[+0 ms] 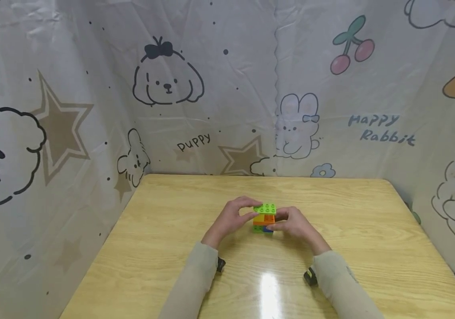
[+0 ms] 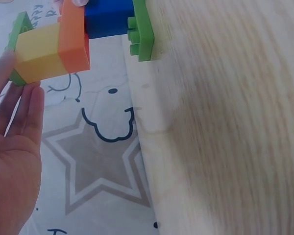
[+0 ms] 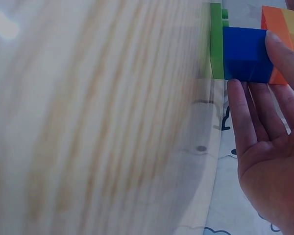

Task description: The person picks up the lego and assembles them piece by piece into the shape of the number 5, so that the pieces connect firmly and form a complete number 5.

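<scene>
A small stack of toy building bricks stands near the middle of the table. At its base is a green plate (image 3: 216, 44) with a blue brick (image 3: 247, 54) on one side. Above come an orange brick (image 2: 74, 44), a yellow brick (image 2: 39, 53) on the left, and a studded green top plate (image 1: 268, 208). My left hand (image 1: 233, 217) pinches the top plate between thumb and fingers. From the other side my right hand (image 1: 295, 223) grips the blue brick, its thumb at the blue brick's edge by the orange one.
The wood-grain table (image 1: 155, 248) reaches back to a printed cloth curtain (image 1: 211, 88), which hangs along the back and both sides. Dark wrist devices (image 1: 310, 276) show at both cuffs, just above the tabletop.
</scene>
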Demonstrator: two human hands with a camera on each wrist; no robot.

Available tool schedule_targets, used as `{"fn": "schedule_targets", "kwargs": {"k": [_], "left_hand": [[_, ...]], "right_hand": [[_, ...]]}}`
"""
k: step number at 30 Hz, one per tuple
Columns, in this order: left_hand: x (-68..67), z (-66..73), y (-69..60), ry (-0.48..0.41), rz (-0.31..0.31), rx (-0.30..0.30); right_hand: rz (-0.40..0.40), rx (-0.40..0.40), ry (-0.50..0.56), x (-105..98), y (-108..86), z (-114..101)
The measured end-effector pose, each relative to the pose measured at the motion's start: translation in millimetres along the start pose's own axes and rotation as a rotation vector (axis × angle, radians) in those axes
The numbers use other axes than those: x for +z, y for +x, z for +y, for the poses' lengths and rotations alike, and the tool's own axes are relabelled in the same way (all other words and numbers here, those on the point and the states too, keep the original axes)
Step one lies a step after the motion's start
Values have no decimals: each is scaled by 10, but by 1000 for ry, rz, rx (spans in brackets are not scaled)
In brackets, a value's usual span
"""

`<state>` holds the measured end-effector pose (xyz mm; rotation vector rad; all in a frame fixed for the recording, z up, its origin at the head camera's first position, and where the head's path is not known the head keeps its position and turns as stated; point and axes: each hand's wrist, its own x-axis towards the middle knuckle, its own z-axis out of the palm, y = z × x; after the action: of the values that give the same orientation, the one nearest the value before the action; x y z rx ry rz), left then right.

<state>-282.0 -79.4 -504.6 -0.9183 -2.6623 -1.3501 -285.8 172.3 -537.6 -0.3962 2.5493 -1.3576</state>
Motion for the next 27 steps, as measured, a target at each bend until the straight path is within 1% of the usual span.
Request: {"fn": "schedule_targets", "kwargs": {"k": [8, 13, 16, 19, 23, 27], "left_hand": [[-9, 16, 25, 35, 4, 29], [0, 13, 17, 19, 2, 18], [3, 29, 5, 26, 3, 10], [-1, 44, -2, 62, 4, 20], [8, 32, -14, 94, 6, 40], [12, 32, -7, 88, 17, 52]], "right_hand": [[6, -14, 6, -21, 2, -9], [6, -9, 18, -15, -8, -24], [5, 3, 24, -10, -8, -27], [6, 11, 27, -8, 0, -24], [-1, 12, 21, 6, -1, -4], [-1, 20, 20, -3, 1, -8]]}}
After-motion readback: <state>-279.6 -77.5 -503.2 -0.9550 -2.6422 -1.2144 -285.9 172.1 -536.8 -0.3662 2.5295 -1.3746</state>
